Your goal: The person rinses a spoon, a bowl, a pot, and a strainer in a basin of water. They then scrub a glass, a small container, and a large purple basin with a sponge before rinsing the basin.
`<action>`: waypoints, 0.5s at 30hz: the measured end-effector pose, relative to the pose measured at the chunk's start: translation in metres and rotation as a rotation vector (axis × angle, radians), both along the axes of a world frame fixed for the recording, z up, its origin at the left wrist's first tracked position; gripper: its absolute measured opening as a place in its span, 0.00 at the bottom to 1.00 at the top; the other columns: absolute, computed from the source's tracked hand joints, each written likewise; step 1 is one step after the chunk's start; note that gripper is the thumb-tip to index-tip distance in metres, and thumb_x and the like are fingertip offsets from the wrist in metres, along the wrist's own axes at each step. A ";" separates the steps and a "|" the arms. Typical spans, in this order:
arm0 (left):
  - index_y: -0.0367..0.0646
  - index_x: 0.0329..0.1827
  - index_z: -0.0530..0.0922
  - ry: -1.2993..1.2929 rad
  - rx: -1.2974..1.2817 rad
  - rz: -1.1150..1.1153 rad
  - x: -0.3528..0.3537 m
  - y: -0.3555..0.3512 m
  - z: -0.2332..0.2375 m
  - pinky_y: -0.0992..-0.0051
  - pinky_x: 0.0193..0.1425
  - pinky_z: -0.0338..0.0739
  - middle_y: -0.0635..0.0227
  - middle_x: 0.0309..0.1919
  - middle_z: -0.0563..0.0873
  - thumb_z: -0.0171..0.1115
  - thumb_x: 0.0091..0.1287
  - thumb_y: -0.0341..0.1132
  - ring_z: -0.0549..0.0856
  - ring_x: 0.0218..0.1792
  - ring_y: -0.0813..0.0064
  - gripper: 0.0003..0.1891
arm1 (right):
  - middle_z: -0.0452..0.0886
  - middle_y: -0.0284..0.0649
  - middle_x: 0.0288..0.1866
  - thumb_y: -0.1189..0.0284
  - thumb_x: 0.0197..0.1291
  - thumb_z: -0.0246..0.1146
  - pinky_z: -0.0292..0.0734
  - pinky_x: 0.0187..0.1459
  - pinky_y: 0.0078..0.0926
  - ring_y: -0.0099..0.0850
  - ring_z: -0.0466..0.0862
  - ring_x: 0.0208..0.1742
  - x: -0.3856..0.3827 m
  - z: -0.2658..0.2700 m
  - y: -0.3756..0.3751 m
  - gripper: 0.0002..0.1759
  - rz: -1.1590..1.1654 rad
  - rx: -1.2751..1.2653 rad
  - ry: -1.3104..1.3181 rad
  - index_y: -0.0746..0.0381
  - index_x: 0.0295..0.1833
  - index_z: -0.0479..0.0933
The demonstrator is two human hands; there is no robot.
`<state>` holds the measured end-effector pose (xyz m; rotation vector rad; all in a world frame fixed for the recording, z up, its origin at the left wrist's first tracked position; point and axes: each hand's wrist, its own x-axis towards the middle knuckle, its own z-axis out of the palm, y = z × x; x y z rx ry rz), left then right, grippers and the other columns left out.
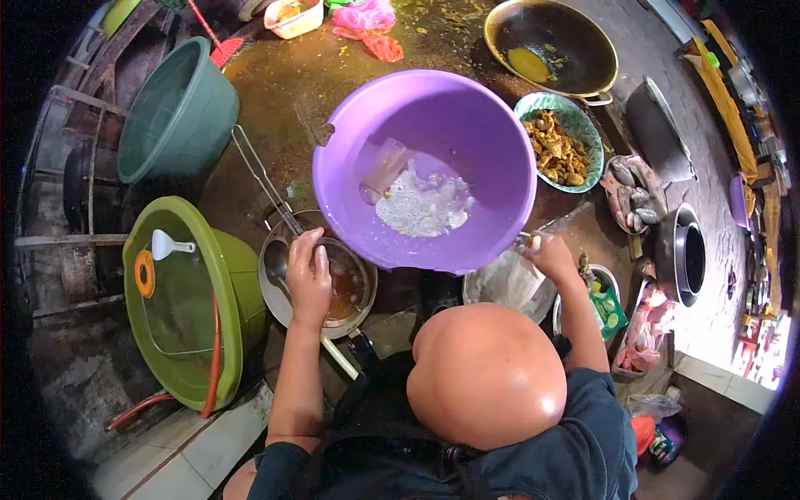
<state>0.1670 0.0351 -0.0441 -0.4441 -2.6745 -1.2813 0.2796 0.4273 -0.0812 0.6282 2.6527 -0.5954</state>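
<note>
My left hand (309,279) is closed at the rim of a metal pot (364,308) of brownish liquid, where the long wire handle (265,177) of a utensil runs into its fingers. A ladle (277,265) rests in the pot beside it. My right hand (552,257) is pinched closed near the lower right rim of a purple basin (508,150), above a metal pan (493,286) with clear plastic (523,282); what it grips is too small to tell. Foamy whitish liquid (425,204) and a clear cup (387,165) are in the basin.
A green tub (242,275) and a teal basin (179,108) stand left. A wok (583,42), a bowl of browned food pieces (554,150), a bag of fish (637,196) and dark pots (690,250) lie right. Someone's head (490,375) is low in front.
</note>
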 end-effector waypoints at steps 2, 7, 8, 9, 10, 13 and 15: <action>0.35 0.47 0.75 -0.015 -0.021 0.027 0.001 -0.006 0.000 0.69 0.56 0.69 0.56 0.45 0.78 0.51 0.61 0.23 0.77 0.49 0.60 0.11 | 0.81 0.46 0.36 0.61 0.50 0.62 0.76 0.41 0.38 0.44 0.81 0.40 -0.017 0.014 -0.013 0.15 -0.027 0.237 0.103 0.55 0.43 0.76; 0.36 0.45 0.75 -0.006 -0.040 -0.026 0.011 -0.008 -0.014 0.68 0.55 0.69 0.56 0.45 0.77 0.52 0.61 0.23 0.77 0.48 0.60 0.10 | 0.81 0.43 0.37 0.59 0.50 0.64 0.75 0.38 0.36 0.43 0.81 0.38 -0.112 0.039 -0.056 0.15 0.004 -0.084 0.529 0.53 0.42 0.75; 0.36 0.45 0.75 -0.029 -0.030 -0.017 0.015 -0.005 -0.013 0.68 0.55 0.69 0.55 0.45 0.77 0.53 0.60 0.23 0.77 0.48 0.58 0.11 | 0.81 0.41 0.40 0.58 0.47 0.66 0.75 0.41 0.35 0.40 0.82 0.41 -0.139 0.029 -0.068 0.20 0.028 -0.192 0.459 0.52 0.46 0.76; 0.36 0.45 0.75 -0.041 -0.026 -0.020 0.018 -0.004 -0.012 0.68 0.55 0.69 0.54 0.44 0.77 0.53 0.60 0.23 0.77 0.48 0.58 0.11 | 0.82 0.40 0.42 0.58 0.45 0.69 0.75 0.46 0.32 0.35 0.82 0.44 -0.167 0.001 -0.076 0.25 0.042 -0.383 0.436 0.53 0.51 0.75; 0.36 0.45 0.76 -0.051 -0.024 -0.021 0.020 -0.003 -0.011 0.68 0.55 0.69 0.54 0.44 0.77 0.53 0.60 0.23 0.77 0.48 0.57 0.11 | 0.81 0.42 0.42 0.59 0.43 0.70 0.78 0.42 0.29 0.31 0.82 0.40 -0.194 -0.028 -0.087 0.32 0.071 -0.555 0.452 0.55 0.57 0.72; 0.37 0.44 0.76 -0.050 -0.025 -0.054 0.023 -0.002 -0.008 0.68 0.55 0.70 0.53 0.44 0.77 0.53 0.60 0.23 0.77 0.48 0.57 0.10 | 0.76 0.48 0.45 0.59 0.39 0.73 0.79 0.28 0.24 0.31 0.82 0.31 -0.252 -0.081 -0.121 0.47 -0.068 -0.740 0.190 0.55 0.66 0.60; 0.37 0.44 0.76 -0.087 -0.014 -0.052 0.027 0.000 -0.002 0.67 0.55 0.70 0.53 0.45 0.77 0.53 0.60 0.23 0.77 0.48 0.57 0.10 | 0.77 0.46 0.40 0.61 0.39 0.73 0.77 0.25 0.26 0.32 0.80 0.26 -0.269 -0.145 -0.141 0.47 -0.063 -0.563 0.360 0.58 0.66 0.59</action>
